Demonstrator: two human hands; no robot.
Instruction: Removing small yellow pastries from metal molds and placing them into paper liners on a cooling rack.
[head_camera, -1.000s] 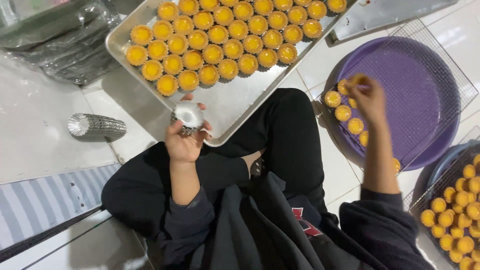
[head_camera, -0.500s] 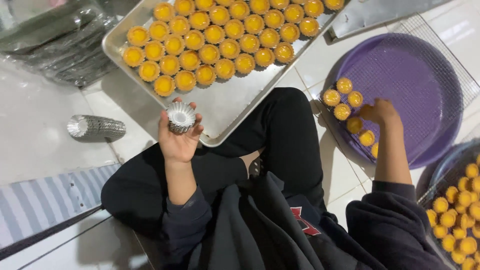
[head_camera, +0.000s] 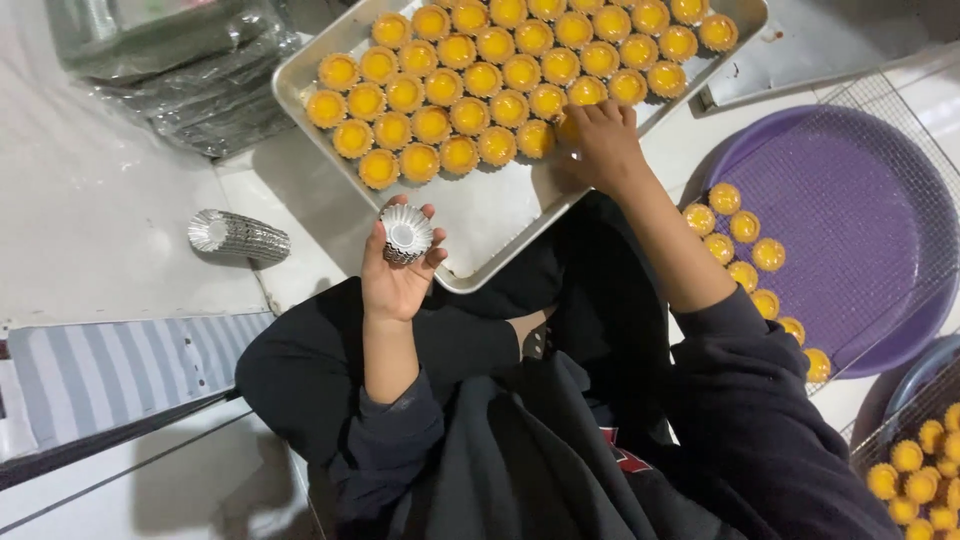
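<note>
White floor (head_camera: 110, 200), one tart tray (head_camera: 480, 215)

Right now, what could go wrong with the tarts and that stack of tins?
1. The right hand reaches over the front row of tarts on the metal tray; knuckles could dent a neighbouring tart.
2. The left hand holds a stack of empty fluted tins upright in its palm; a tilt may spill them.
3. The forearm crosses near the tarts on the purple tray and might brush them.
</note>
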